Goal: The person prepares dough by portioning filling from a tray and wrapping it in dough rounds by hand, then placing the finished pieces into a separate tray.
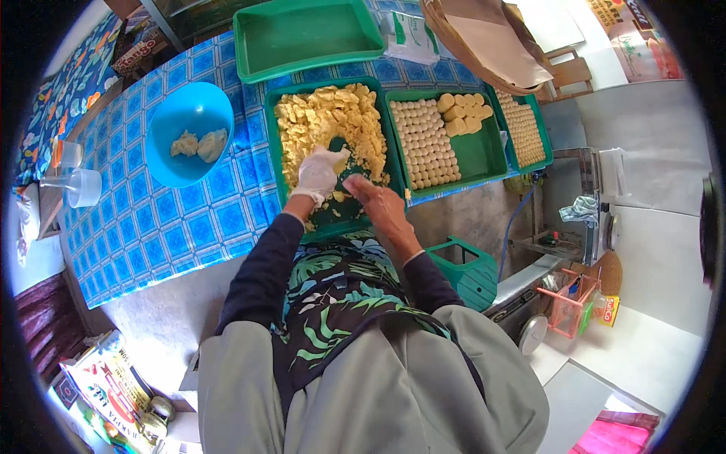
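Note:
My left hand [321,172], in a white glove, is curled over the crumbly yellow dough [318,113] in a green tray [274,136], with something at its fingertips that I cannot make out clearly. Just right of it, my bare right hand [378,200] grips a small pale pink tool [354,184], perhaps a scraper, low over the tray. Dough fills the tray's back part; crumbs lie on the bare green bottom nearer me. To the right, a second tray [478,157] holds rows of small pale balls [423,136] and several yellow dough pieces [461,113].
A third tray [538,163] of balls stands at the right. A blue bowl [178,170] with pale dough and clear containers [83,188] stand left on the checked tablecloth [151,234]. A green tray [302,34] and white bag [411,38] are behind. A green stool [469,280] stands below.

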Tool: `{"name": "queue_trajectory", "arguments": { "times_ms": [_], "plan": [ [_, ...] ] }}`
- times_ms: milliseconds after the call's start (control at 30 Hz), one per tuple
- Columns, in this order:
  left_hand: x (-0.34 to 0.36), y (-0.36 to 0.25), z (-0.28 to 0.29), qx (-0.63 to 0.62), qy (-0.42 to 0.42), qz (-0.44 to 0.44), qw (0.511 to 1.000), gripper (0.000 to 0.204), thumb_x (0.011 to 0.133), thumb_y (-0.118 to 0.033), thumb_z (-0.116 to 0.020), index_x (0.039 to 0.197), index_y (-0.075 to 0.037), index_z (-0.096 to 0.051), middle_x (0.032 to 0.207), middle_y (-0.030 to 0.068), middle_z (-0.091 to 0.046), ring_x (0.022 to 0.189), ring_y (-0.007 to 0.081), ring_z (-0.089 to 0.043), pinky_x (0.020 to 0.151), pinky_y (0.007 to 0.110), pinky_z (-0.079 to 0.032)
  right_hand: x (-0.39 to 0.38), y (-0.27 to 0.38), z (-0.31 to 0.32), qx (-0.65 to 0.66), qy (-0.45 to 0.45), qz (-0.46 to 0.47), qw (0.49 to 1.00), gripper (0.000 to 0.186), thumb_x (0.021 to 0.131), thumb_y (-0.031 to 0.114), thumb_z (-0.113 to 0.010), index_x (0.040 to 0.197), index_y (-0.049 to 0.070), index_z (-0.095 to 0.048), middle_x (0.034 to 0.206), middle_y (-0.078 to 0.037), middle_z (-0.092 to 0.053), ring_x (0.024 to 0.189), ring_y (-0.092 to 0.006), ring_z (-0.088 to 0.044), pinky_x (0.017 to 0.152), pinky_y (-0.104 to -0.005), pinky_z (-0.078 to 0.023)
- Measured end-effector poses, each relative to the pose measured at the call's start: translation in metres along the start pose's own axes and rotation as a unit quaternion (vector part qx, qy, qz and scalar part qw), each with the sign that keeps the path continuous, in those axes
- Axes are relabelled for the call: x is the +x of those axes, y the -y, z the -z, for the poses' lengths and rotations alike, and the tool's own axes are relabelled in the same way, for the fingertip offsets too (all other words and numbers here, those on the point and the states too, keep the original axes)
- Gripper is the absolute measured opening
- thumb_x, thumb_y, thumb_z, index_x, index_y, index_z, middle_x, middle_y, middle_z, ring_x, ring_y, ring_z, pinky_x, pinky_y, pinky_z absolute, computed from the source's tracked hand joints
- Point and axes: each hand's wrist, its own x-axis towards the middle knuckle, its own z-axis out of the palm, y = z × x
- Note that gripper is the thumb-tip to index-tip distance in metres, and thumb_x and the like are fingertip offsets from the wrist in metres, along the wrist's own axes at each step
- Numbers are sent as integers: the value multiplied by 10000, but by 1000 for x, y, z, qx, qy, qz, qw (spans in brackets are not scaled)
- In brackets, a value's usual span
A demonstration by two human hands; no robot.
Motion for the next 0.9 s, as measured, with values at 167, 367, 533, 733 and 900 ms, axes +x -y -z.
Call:
{"name": "queue_trajectory", "arguments": {
  "times_ms": [167, 367, 533, 733, 900],
  "plan": [
    [-5, 3, -4, -22, -9, 26, 999, 346, 714, -190, -705, 1053, -121, -689, 923, 185, -661, 906, 364, -629, 794, 433, -510, 11, 11, -5, 9, -107, 48, 993, 336, 905, 201, -500, 1202, 206, -658, 1049, -146, -697, 939, -381, -661, 771, -476, -515],
    [-21, -6, -8, -130, -76, 154, 976, 487, 699, -53, -650, 1185, -37, -646, 1068, 250, -651, 1049, 413, -605, 934, 414, -475, 24, 32, -31, -137, 13, 3, 990, 576, 900, 126, -475, 1443, 277, -357, 861, -246, -666, 788, -426, -660, 639, -540, -496],
    [-24, -12, -1, -199, -58, 182, 961, 527, 701, 3, -620, 1228, -10, -626, 1179, 235, -646, 1130, 354, -607, 980, 371, -462, 28, 26, -36, -131, 15, 2, 991, 562, 908, 129, -459, 1445, 278, -389, 833, -243, -662, 776, -429, -658, 640, -544, -492],
    [-28, 6, -11, -213, -75, 143, 964, 554, 665, 7, -678, 1218, 1, -650, 1225, 205, -648, 1155, 270, -616, 971, 321, -472, 8, 22, -19, -80, -12, 64, 995, 583, 886, 103, -457, 1448, 254, -413, 848, -228, -671, 777, -431, -655, 674, -540, -493],
    [-22, -9, 2, -149, -16, 107, 983, 616, 668, -14, -679, 1271, -129, -634, 1067, 163, -641, 910, 304, -658, 823, 392, -524, -3, -6, -8, -179, 91, 4, 980, 378, 926, 206, -476, 1295, 168, -552, 1060, -261, -638, 814, -386, -670, 650, -513, -494]
  ]
}}
